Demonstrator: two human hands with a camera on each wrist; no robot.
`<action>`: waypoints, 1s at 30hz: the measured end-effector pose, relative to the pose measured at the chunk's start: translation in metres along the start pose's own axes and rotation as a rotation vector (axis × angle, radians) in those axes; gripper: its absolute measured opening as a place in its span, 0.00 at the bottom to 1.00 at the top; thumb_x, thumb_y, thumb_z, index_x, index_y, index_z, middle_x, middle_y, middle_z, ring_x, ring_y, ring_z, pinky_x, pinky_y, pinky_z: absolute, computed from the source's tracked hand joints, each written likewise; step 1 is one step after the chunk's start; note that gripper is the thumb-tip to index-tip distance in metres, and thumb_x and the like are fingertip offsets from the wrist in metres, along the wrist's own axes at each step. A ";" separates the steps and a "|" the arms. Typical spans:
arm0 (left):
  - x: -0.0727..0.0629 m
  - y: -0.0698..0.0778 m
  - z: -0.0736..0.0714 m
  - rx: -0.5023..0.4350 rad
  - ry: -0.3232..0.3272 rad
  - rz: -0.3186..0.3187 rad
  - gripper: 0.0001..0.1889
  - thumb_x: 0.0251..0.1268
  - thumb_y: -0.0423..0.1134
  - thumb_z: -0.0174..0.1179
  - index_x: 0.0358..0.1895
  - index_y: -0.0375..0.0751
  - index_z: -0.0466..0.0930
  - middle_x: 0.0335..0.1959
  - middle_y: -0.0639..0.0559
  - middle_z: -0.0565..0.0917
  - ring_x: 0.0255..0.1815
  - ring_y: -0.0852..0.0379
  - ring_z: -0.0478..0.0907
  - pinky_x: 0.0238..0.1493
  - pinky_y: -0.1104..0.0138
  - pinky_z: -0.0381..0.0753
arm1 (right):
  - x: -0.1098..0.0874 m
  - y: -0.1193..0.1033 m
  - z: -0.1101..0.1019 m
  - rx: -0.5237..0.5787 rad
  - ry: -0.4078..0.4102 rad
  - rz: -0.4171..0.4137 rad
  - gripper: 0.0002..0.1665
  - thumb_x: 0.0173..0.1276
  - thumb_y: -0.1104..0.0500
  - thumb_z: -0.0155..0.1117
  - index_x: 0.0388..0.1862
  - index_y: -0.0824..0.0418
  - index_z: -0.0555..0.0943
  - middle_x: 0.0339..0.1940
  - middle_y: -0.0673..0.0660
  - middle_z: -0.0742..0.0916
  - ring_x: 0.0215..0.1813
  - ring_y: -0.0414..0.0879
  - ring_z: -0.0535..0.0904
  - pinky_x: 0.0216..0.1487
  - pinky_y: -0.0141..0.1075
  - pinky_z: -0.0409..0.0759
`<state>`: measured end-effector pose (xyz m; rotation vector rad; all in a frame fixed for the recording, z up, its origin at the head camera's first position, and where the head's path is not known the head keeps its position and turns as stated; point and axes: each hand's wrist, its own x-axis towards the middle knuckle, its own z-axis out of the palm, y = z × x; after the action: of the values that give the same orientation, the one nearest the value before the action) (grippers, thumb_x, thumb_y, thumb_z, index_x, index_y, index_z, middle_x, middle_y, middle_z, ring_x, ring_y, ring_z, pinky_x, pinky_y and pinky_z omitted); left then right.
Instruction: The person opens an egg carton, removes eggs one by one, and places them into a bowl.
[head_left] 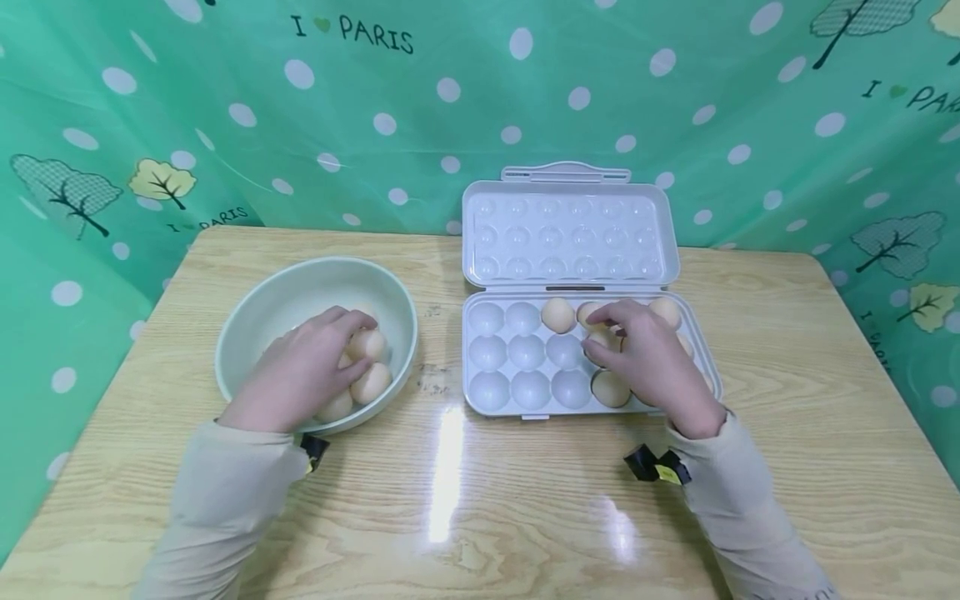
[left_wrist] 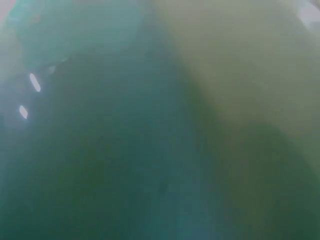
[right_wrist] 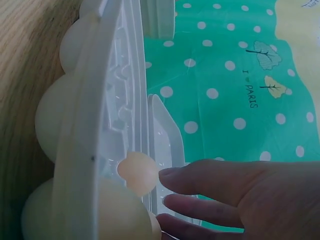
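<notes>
My left hand [head_left: 311, 358] reaches into a pale green bowl [head_left: 405, 292] holding several eggs. Thumb and forefinger curl round a light brown egg [head_left: 368, 345]; another egg [head_left: 371, 383] lies just below. At the egg carton [head_left: 528, 321], my right hand [head_left: 648, 354] hovers low over the right half, thumb and fingers spread about an egg [head_left: 602, 343]. From the right wrist, those fingertips [right_wrist: 172, 175] show right beside eggs, rather straight and with a gap between them. Part of the carton's eggs are hidden under this hand. The left wrist view is only a dark green blur.
The carton's lid [head_left: 570, 229] stands open against the green dotted cloth [head_left: 420, 83]. Cups in its left columns hold nothing, while an egg [head_left: 558, 316] sits in the back row. Bowl and carton stand apart on a wooden table [head_left: 525, 508]. Black wrist cameras [head_left: 656, 464] hang at the sleeves.
</notes>
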<state>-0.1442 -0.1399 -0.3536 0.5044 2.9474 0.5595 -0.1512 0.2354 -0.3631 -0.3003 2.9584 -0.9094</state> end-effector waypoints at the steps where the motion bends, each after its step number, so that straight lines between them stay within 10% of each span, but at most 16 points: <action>1: 0.000 0.000 0.000 0.006 -0.003 0.000 0.21 0.66 0.37 0.64 0.61 0.39 0.76 0.60 0.41 0.78 0.60 0.39 0.76 0.59 0.41 0.75 | 0.000 0.000 0.000 -0.004 -0.004 0.000 0.17 0.68 0.61 0.65 0.53 0.68 0.82 0.53 0.64 0.83 0.50 0.59 0.79 0.54 0.52 0.79; 16: 0.001 0.003 0.002 0.039 -0.004 0.002 0.17 0.70 0.39 0.60 0.59 0.39 0.78 0.57 0.42 0.81 0.59 0.40 0.77 0.58 0.42 0.76 | -0.003 0.001 -0.004 -0.076 -0.048 0.000 0.14 0.65 0.63 0.68 0.48 0.68 0.82 0.43 0.63 0.83 0.44 0.55 0.77 0.46 0.48 0.76; 30: -0.004 0.008 -0.009 -0.026 0.253 0.093 0.10 0.69 0.35 0.60 0.50 0.37 0.82 0.48 0.42 0.85 0.49 0.44 0.82 0.49 0.50 0.81 | -0.003 0.004 -0.001 -0.106 -0.013 -0.037 0.16 0.63 0.64 0.68 0.50 0.68 0.82 0.43 0.62 0.84 0.43 0.54 0.78 0.46 0.47 0.78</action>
<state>-0.1398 -0.1369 -0.3419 0.6133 3.1620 0.7206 -0.1493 0.2401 -0.3644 -0.3640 3.0045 -0.7530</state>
